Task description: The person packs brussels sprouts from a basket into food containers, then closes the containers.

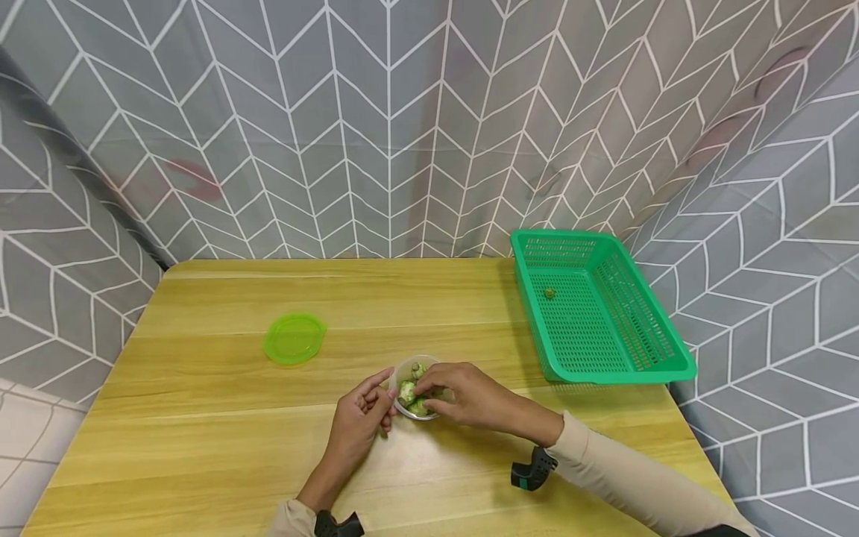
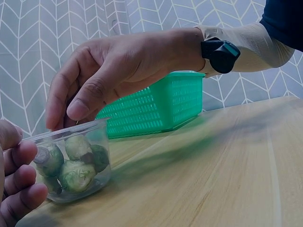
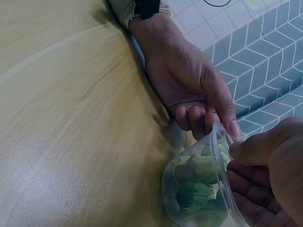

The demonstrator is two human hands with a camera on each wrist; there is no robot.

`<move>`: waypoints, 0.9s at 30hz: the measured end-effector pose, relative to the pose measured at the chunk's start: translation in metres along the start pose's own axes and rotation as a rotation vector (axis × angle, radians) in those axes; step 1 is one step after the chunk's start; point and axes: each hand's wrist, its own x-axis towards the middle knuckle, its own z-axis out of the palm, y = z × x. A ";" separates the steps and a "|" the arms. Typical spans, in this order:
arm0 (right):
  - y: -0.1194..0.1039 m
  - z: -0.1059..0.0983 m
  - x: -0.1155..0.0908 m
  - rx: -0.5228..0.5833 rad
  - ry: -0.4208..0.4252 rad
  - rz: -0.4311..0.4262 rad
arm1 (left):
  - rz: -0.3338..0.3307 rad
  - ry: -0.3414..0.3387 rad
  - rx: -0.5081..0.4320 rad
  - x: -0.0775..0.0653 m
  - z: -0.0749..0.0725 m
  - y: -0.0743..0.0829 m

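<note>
A clear plastic container (image 1: 416, 416) stands on the wooden table with several Brussels sprouts (image 2: 77, 175) inside it. My left hand (image 1: 359, 421) pinches its rim at the left side, thumb and index finger at the edge, the other fingers curled. From the right, my right hand (image 1: 463, 395) reaches over the rim, its fingertips down at the sprouts. Thumb and fingers of that hand stand apart, and I see no sprout gripped between them. Seen in the right wrist view, the sprouts (image 3: 194, 194) show through the container's wall.
At the back right of the table sits a green perforated basket (image 1: 550, 350) holding one small sprout (image 1: 549, 293). A yellow-green round lid (image 1: 294, 339) lies flat to the left, beyond my left hand. Patterned grey curtains (image 1: 376, 149) hang behind the table.
</note>
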 end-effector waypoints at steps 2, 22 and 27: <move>0.000 -0.001 -0.001 -0.001 0.003 0.005 | -0.007 0.006 -0.002 0.000 0.000 0.000; 0.008 -0.046 -0.015 -0.016 0.148 0.101 | 0.003 -0.001 0.005 0.000 0.000 -0.001; 0.015 -0.060 -0.019 -0.002 0.199 0.128 | 0.005 0.007 0.011 0.001 0.000 -0.001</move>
